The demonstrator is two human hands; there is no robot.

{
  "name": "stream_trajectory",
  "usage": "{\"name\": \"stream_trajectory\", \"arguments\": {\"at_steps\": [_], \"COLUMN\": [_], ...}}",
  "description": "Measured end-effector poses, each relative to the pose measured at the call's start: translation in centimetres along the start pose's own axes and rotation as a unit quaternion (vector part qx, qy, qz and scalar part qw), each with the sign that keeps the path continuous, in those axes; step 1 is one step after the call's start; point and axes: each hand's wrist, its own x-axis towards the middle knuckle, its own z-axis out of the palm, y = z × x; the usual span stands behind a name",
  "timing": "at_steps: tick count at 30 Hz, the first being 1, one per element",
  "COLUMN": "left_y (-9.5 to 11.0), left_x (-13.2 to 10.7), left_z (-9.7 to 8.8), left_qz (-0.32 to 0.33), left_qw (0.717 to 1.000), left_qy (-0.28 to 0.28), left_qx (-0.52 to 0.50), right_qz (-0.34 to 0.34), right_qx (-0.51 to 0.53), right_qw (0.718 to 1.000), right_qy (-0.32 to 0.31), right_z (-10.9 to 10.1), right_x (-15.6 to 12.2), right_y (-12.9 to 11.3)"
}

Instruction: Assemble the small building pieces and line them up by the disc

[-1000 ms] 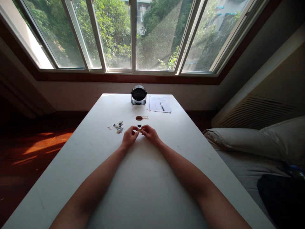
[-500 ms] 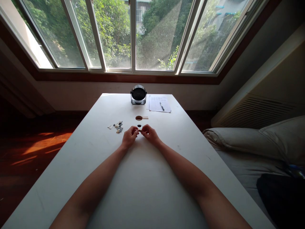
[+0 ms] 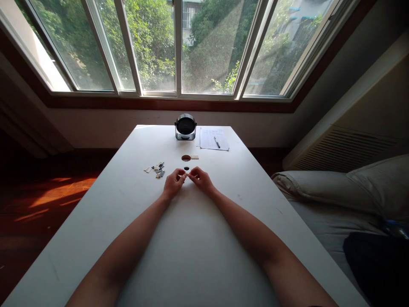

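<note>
Two bare hands meet at the fingertips above a white table [image 3: 198,247], close to a small dark oval piece.

The left hand [image 3: 174,184] and the right hand [image 3: 201,179] have their fingers bent as in a pinch, with the tips nearly together; whether they are clamped on something is too small for me to tell. The small dark oval piece [image 3: 186,168] is just beyond the fingertips. Farther away are a brown oval [image 3: 185,158] and, beside it, a dotted strip [image 3: 194,157]. Loose small pieces [image 3: 159,170] lie in a pile to the left of the left hand.
</note>
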Motion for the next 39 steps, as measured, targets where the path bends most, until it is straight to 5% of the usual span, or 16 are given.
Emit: {"name": "stream_trajectory", "arguments": {"at_steps": [39], "left_y": [0.17], "left_x": [-0.10], "left_z": [0.02], "left_qz": [0.007], "left_qw": [1.000], "left_qy": [0.012], "left_qx": [-0.007], "right_qz": [-0.007], "right_qx": [-0.003], "right_qw": [1.000], "right_qy": [0.012], "right_z": [0.00], "right_x": [0.05], "right_y": [-0.21]}}
